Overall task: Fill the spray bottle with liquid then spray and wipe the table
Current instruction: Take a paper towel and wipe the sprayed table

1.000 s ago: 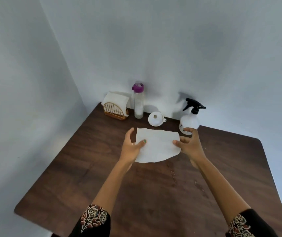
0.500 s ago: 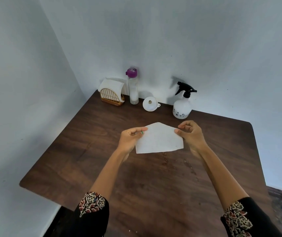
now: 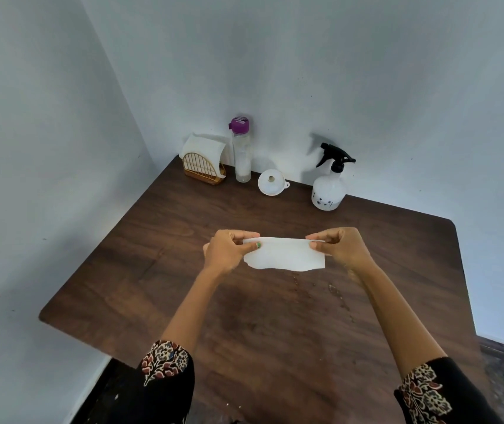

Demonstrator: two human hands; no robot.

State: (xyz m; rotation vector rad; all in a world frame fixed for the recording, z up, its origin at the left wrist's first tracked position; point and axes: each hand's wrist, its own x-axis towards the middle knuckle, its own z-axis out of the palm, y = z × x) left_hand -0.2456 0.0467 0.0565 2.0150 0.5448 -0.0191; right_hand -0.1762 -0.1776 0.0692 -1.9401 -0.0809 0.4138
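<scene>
I hold a white paper napkin (image 3: 285, 254) folded in half above the middle of the dark wooden table (image 3: 183, 228). My left hand (image 3: 227, 249) pinches its left end and my right hand (image 3: 340, 247) pinches its right end. Small wet drops (image 3: 336, 293) lie on the wood just below the napkin. The white spray bottle (image 3: 328, 189) with a black trigger head stands at the back right, near the wall.
Along the back wall stand a gold wire napkin holder (image 3: 203, 165) with white napkins, a clear bottle with a purple cap (image 3: 242, 151) and a white funnel (image 3: 272, 182) lying mouth up. Walls close the left and back sides.
The napkin went from spread flat to folded in half, its far edge brought over toward me. Both hands drew nearer to me, and the view tilted down.
</scene>
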